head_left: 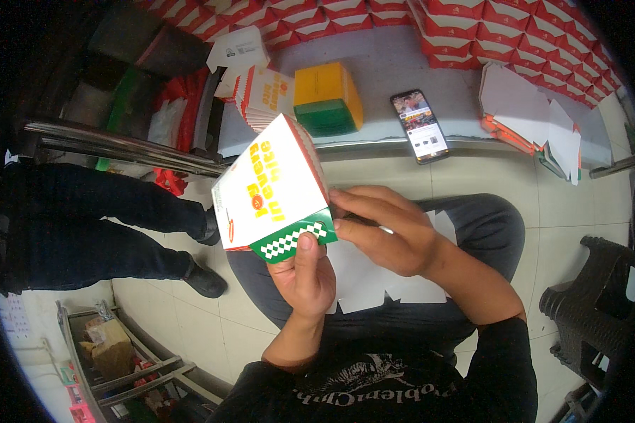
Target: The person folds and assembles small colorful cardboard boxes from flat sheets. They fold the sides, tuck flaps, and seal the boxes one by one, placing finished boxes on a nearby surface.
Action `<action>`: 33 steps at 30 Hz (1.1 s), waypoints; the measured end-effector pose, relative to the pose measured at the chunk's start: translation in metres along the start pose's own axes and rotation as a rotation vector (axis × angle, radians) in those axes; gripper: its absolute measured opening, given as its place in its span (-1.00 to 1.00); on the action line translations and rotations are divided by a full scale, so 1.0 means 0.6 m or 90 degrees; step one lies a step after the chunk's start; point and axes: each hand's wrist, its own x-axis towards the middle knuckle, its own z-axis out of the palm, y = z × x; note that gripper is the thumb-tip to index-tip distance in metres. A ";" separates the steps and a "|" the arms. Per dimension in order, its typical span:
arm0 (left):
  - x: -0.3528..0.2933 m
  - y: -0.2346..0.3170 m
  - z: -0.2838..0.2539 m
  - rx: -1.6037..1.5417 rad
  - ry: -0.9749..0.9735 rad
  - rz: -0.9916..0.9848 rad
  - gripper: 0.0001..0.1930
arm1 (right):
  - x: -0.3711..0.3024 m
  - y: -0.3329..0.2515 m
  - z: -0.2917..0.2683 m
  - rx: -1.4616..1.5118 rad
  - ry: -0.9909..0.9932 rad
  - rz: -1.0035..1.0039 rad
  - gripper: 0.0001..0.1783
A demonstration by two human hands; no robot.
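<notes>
A white, red and green paper food carton (250,187) with yellow lettering is tilted above my lap. My left hand (307,282) is closed on its green checkered side, thumb on the outside, the other fingers hidden beneath. At the carton's right corner my right hand (395,229) pinches the edge between thumb and fingers. A small pale thing shows among the right fingers, too small to name. Flat white carton blanks (374,278) with notched edges lie across my lap, under the right forearm.
On the grey table (367,63) stand a yellow and green box (328,99), a stack of nested cartons (264,95) and a lit phone (420,127). Red and white boxes (522,32) are piled behind. White blanks (522,113) lie right, near a black stool (593,303). Someone's legs (106,225) are at left.
</notes>
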 end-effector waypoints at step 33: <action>0.014 -0.030 -0.041 0.303 -0.038 0.004 -0.80 | 0.008 -0.024 0.016 0.237 0.030 0.409 -0.88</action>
